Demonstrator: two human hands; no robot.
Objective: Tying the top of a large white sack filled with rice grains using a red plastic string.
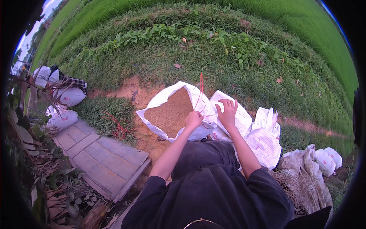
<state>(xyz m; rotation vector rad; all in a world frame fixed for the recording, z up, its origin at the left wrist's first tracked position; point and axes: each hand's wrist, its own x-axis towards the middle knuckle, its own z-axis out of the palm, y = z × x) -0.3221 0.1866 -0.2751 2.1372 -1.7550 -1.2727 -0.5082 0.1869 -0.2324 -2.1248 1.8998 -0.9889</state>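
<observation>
A white sack (152, 104) stands with its mouth wide, filled with loose brown grain-like material (170, 111). My left hand (193, 119) is closed at the sack's right rim, pinching a thin red string (201, 84) that sticks up above it and loops toward the right. My right hand (227, 113) is raised over a folded white sack (241, 119) just to the right. Its fingers are bent but apart, and nothing shows between them. More white sacks (264, 147) lie flat and overlapping beside my right forearm.
Grey boards (103, 158) lie at the left. A bundle of red strings (121, 131) rests on the grass near spilled brown material (146, 143). Filled white sacks (70, 96) sit at the far left, others (327, 160) at the right beside a crumpled dirty sack (305, 177).
</observation>
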